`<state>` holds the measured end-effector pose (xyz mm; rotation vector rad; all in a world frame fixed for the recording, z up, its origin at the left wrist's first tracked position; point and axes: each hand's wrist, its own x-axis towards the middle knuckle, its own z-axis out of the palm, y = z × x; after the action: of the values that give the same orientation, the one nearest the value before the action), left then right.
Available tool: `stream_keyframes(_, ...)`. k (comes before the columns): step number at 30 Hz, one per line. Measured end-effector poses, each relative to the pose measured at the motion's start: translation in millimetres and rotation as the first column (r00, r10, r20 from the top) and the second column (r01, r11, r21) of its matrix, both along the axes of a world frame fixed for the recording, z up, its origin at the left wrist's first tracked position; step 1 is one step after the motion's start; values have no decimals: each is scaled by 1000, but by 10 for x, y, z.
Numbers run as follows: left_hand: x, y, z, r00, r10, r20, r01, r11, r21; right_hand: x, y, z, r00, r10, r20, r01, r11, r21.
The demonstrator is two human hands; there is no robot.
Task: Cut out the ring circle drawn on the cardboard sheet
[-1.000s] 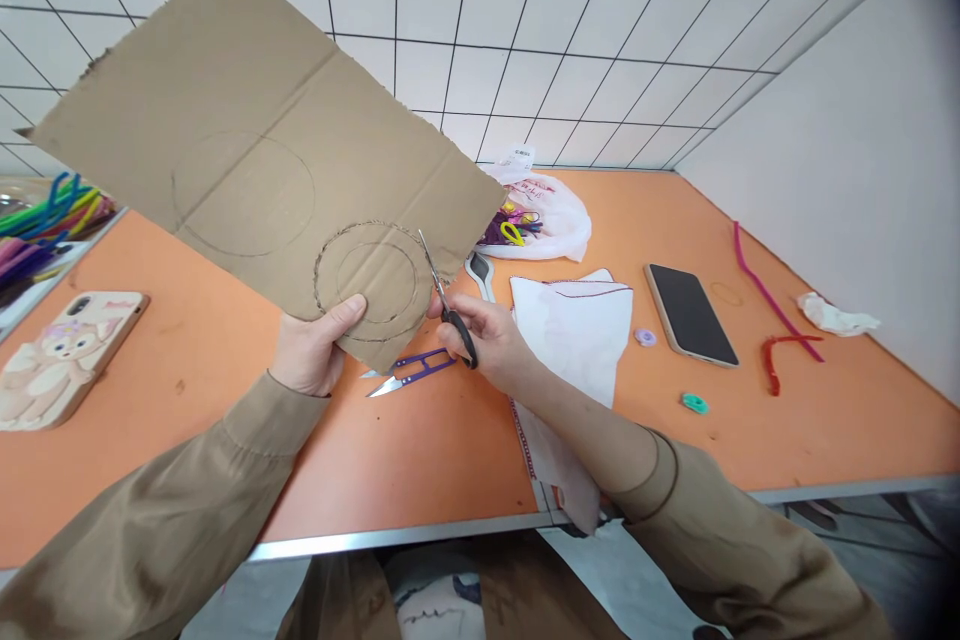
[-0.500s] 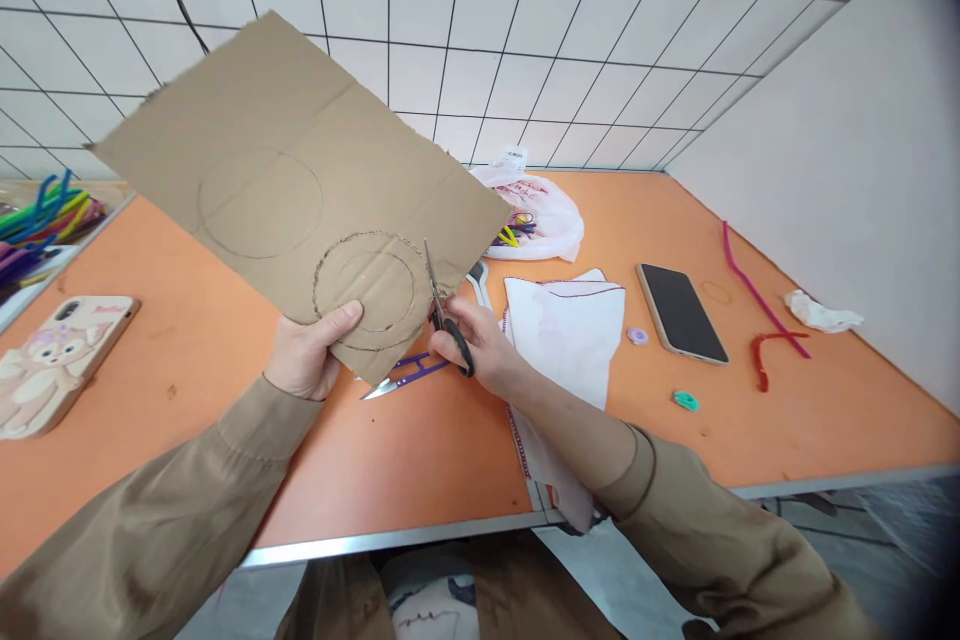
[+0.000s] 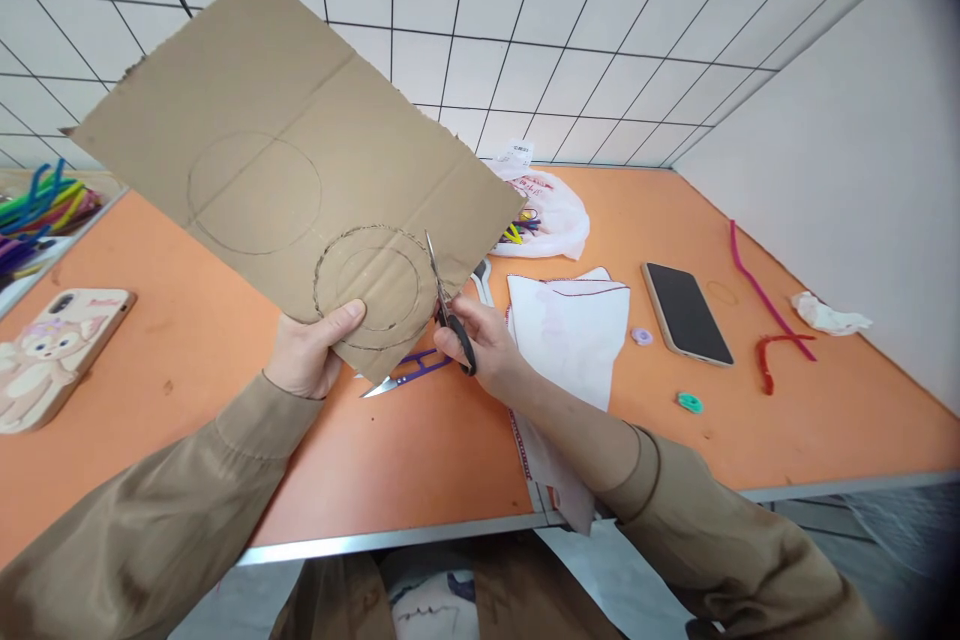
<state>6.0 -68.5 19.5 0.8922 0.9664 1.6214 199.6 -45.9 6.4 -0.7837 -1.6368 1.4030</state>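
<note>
My left hand (image 3: 319, 345) grips the lower edge of a cardboard sheet (image 3: 375, 150), thumb on top and fingers hidden beneath. One large circle is drawn at the sheet's left; at the lower right, two rings lie one inside the other, the outer one partly cut along its line. Black-handled scissors (image 3: 442, 305) are in my right hand (image 3: 484, 345), fingers wrapped around the handles. Their blade lies across the cardboard at the right side of the outer ring. Below the sheet, purple thread snips (image 3: 409, 375) rest on the table, partly covered.
White cloth (image 3: 566, 330) lies under my right forearm. A plastic bag (image 3: 555, 215) stands behind it. To the right are a dark-screened phone (image 3: 688, 313), small clips, pipe cleaners (image 3: 772, 290) and crumpled tissue (image 3: 831, 313). A cased phone (image 3: 64, 350) and a pipe-cleaner tray (image 3: 45, 220) sit left.
The cardboard's far side has risen slightly in view and the sheet faces me a little more. Both hands keep their grips; the scissors stay at the ring's right side.
</note>
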Motion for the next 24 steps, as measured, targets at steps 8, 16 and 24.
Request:
stream_keyframes(8, -7, -7, 16, 1000, -10, 1, 10, 999, 36, -26, -53, 64, 996, -28, 83, 33, 998, -58)
stream_keyframes(16, -5, -33, 104, 1000, 4, -19, -4, 1000, 19, -61, -60, 77, 996, -54, 65, 60, 994, -92)
stream_keyframes(24, -25, -22, 90, 1000, -6, 4, 6, 1000, 11, -93, -57, 84, 996, -79, 33, 83, 987, -140)
